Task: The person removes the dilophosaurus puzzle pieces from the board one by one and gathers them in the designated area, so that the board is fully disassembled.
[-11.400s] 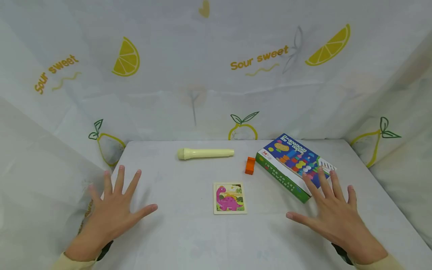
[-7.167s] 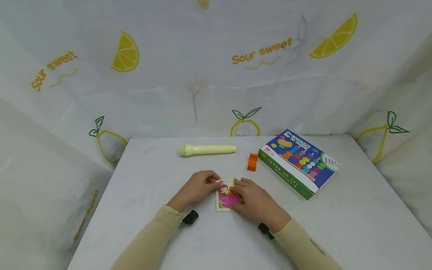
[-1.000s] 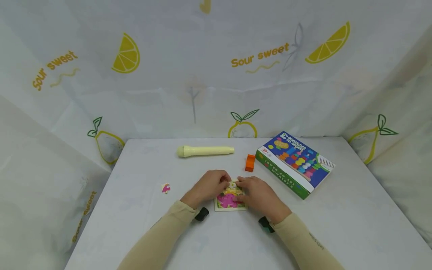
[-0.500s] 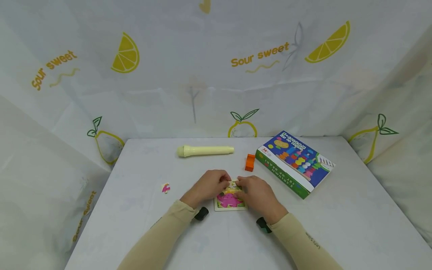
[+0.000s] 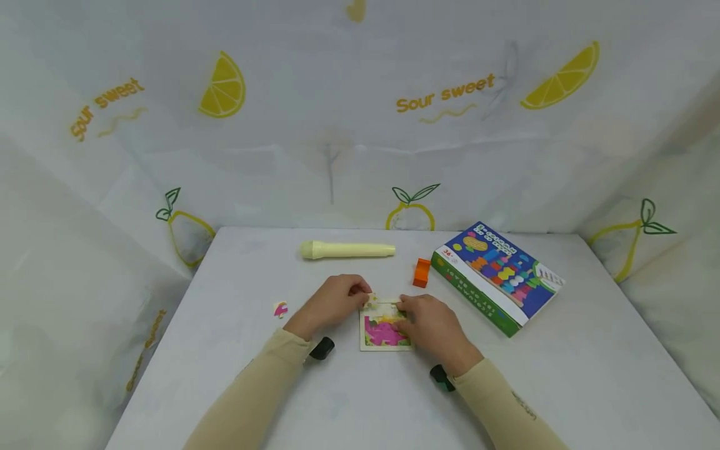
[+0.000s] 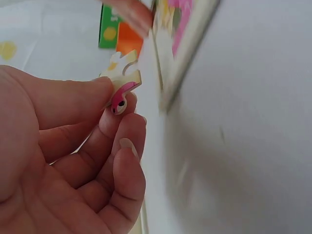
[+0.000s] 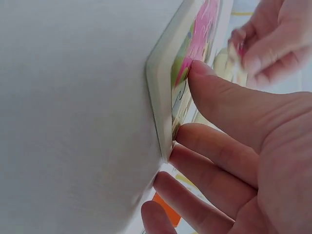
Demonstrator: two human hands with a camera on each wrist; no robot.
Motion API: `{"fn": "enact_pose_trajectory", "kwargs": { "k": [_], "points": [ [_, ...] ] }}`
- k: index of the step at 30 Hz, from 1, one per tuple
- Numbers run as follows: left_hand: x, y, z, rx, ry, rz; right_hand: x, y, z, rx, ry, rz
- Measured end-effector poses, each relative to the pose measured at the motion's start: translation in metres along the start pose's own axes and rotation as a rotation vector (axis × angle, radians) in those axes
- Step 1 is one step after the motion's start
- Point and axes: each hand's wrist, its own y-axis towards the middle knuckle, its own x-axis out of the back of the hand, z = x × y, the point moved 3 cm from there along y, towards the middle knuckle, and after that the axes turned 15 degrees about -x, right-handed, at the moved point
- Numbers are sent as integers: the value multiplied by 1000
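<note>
A jigsaw piece (image 6: pixel 127 78) with part of a pink dinosaur's head and an eye is pinched between thumb and forefinger of my left hand (image 5: pixel 333 301), lifted off the puzzle tray. The square wooden puzzle tray (image 5: pixel 371 349) lies flat on the table, its pink dinosaur picture showing a bare pale gap along the upper left. On its right side my right hand (image 5: pixel 435 322) holds the tray, thumb on the picture and fingers at the edge and corner. A second loose puzzle piece (image 5: pixel 280 309), pink and white, lies on the table left of my left hand.
Behind the tray lies a pale yellow toy microphone (image 5: pixel 349 250). An orange block (image 5: pixel 421 273) sits beside a blue and green toy box (image 5: pixel 497 275) at the back right. White printed cloth hangs behind and beside the table (image 5: pixel 590 350).
Both hands came in to the tray, and one piece was set down at the left. Just now my left hand has lifted another piece out, leftward, while the right hand stays on the tray.
</note>
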Motion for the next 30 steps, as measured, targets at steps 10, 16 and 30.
{"fn": "enact_pose_trajectory", "kwargs": {
  "k": [10,16,30],
  "points": [
    [63,-52,45,167,69,-64,2,-3,-2,21,10,-11],
    [80,-70,55,205,40,-49,1,-5,-1,30,18,-2],
    [77,-69,64,203,109,-42,3,-7,-3,18,39,3]
  ]
}}
